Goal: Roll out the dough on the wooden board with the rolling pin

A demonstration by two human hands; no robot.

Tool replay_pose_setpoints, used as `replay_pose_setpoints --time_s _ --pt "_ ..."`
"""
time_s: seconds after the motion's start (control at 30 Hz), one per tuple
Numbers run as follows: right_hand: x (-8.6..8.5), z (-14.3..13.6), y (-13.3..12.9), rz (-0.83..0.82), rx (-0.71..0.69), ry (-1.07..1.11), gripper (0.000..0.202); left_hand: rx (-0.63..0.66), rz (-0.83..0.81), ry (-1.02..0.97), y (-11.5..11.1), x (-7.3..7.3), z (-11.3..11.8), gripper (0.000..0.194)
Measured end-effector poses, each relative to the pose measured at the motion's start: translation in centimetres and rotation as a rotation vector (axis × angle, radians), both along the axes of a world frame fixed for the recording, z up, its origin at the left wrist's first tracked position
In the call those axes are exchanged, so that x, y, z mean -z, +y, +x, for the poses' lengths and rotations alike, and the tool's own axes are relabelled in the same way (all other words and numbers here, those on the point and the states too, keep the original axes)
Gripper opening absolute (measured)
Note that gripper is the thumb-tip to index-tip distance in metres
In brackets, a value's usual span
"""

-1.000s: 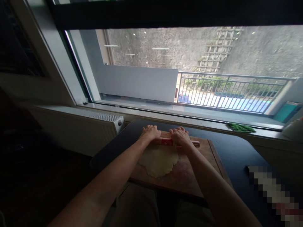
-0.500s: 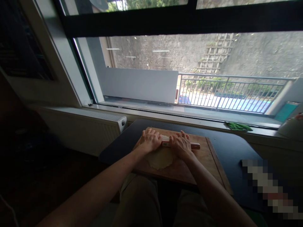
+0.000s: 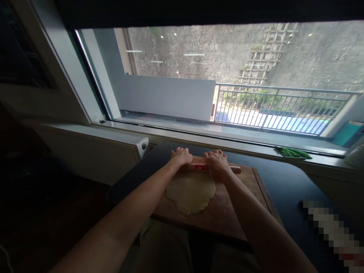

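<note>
A wooden rolling pin with a red label lies across the far edge of a flattened sheet of pale dough. My left hand is curled over the pin's left part, and my right hand over its right part, with the pin's right end sticking out beyond it. Under the dough is a wooden board. The dough has a wavy near edge and shows in full between my forearms.
The board rests on a dark table. A blurred-out object lies on the table at the right. A green cloth is on the window sill, and a white radiator stands left of the table.
Both hands and the rolling pin have moved away from me to the dough's far edge. More of the dough now shows. The view has tilted down a little.
</note>
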State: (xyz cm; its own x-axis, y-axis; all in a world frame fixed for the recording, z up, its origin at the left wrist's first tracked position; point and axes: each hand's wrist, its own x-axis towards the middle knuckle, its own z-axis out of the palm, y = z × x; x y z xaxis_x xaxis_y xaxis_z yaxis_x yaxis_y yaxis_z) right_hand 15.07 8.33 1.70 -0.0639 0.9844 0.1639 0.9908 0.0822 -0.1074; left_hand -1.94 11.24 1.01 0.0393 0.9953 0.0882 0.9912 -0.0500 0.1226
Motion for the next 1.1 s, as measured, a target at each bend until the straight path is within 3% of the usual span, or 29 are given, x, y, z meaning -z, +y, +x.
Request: replay_pose_setpoints --time_s 0.13,0.33,0.43,0.53,0.73,0.87,0.97,1.1 --pt "0.5 0.2 -3.9 0.039 -0.051 0.014 0.047 0.031 -0.002 -0.010 -3.4 0.0 0.0 0.042" --pt "1.5 -0.1 -10.6 0.164 -0.052 0.037 0.050 0.098 0.318 -0.003 -10.4 1.3 -0.1 0.040" --pt "1.5 -0.2 -11.4 0.189 -0.049 0.041 0.049 0.122 0.412 -0.002 -11.5 1.6 -0.2 0.039" --pt "1.1 -0.3 -10.0 0.168 -0.046 0.040 0.049 0.102 0.389 -0.004 -10.0 1.3 -0.1 0.038" --pt "0.2 -0.2 -3.9 0.045 -0.017 0.029 0.044 0.021 0.130 -0.030 -3.7 0.3 0.0 0.039" --pt "0.0 -0.2 -0.4 -0.018 0.019 0.011 0.036 -0.020 0.043 -0.033 -0.4 0.2 0.0 0.044" --pt "0.1 -0.1 0.5 -0.029 0.024 0.003 0.037 -0.022 0.022 -0.037 0.6 0.3 -0.1 0.044" --pt "0.4 0.1 -1.3 0.009 -0.027 0.011 0.041 -0.002 -0.003 -0.048 -0.7 0.4 -0.2 0.045"
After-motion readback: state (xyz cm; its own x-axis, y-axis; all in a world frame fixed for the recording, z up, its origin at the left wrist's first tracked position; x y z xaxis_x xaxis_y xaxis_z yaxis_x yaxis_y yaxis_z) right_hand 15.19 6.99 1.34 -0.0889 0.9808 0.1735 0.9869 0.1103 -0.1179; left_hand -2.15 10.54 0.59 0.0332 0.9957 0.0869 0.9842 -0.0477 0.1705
